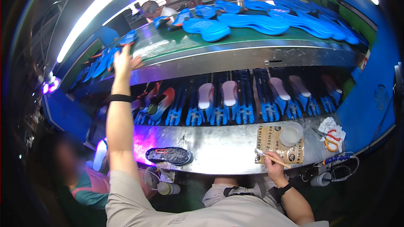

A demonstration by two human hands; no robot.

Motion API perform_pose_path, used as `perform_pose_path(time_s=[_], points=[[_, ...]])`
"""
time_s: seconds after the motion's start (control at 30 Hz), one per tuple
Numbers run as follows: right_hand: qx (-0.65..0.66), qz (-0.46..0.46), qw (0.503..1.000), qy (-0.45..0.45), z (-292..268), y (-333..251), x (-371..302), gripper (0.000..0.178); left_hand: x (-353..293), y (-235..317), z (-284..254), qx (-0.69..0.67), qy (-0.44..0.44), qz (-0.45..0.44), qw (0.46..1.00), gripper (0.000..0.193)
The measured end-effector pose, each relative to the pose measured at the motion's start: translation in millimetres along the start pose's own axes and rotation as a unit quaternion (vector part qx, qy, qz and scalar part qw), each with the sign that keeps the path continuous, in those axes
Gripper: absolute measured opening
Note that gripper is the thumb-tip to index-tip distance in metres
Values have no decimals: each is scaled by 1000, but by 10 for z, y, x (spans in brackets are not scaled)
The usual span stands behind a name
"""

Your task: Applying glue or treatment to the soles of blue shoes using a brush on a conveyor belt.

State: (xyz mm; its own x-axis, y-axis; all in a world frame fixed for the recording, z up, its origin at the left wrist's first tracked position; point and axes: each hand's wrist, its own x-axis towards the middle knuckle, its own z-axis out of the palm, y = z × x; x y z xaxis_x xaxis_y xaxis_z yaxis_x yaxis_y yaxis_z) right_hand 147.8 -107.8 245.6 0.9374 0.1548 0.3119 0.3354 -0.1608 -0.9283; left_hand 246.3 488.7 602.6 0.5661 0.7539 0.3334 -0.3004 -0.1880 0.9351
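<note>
My left arm stretches up to the far left of the green conveyor belt (160, 48). There my left hand (123, 64) has its fingers extended and thumb apart, with the fingertips at the near end of a blue insole (128, 38). Whether they touch it, I cannot tell. At the bench's front edge my right hand (275, 169) is closed round a brush (281, 162) with a wooden handle, its pale tip over a brown printed cardboard sheet (269, 136). A translucent cup (291, 133) stands on that sheet. A dark shoe (168, 155) with red on it lies left of centre.
Many blue insoles (252, 23) lie along the belt. Under it, blue racks (219, 113) carry shoe parts with pale soles (229, 92). Orange-handled scissors (330, 143) and crumpled white paper (335, 127) are at the metal bench's right. A co-worker (90, 185) is at my left.
</note>
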Motion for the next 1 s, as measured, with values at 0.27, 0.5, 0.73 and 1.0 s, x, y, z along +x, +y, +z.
perform_pose_path(time_s=[0.27,0.5,0.73,1.0], points=[[-2,-12,1000,-11,-6,-84,24,16,665,-93,-957,19,21,-72,997,43],[-2,-28,999,-21,-4,-58,19,18,-898,212,-607,432,133,240,859,31],[49,118,989,-75,-167,-154,170,20,-2100,549,-696,474,327,472,667,29],[-116,-36,991,63,-894,-473,812,19,-3034,-13,-255,131,-3,297,946,48]])
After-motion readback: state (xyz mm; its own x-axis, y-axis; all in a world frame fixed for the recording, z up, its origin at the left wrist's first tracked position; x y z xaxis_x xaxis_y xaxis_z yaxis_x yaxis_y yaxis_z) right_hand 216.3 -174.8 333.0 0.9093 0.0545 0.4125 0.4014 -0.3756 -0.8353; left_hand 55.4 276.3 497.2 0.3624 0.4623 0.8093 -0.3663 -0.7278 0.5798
